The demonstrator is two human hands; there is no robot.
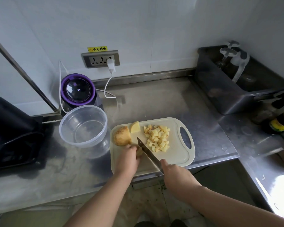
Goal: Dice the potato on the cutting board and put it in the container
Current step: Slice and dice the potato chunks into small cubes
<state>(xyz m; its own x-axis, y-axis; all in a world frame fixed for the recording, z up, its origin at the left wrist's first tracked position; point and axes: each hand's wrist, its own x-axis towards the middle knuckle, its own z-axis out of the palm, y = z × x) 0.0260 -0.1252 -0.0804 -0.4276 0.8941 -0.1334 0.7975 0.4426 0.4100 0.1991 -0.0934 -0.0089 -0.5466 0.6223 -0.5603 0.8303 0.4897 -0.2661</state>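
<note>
Holding a small potato piece (139,151) down on the pale cream plastic cutting board (179,155), the left hand (129,158) curls its fingers over it. The right hand (174,174) grips the handle of a steel kitchen knife (147,152), its blade just beside that piece. A heap of yellow potato cubes (158,138) lies near the board's handle hole, while a browned potato half (122,135) and a yellow wedge (135,127) sit at its far left. The clear round plastic container (61,130) stands just left of the board on the steel counter (154,99).
</note>
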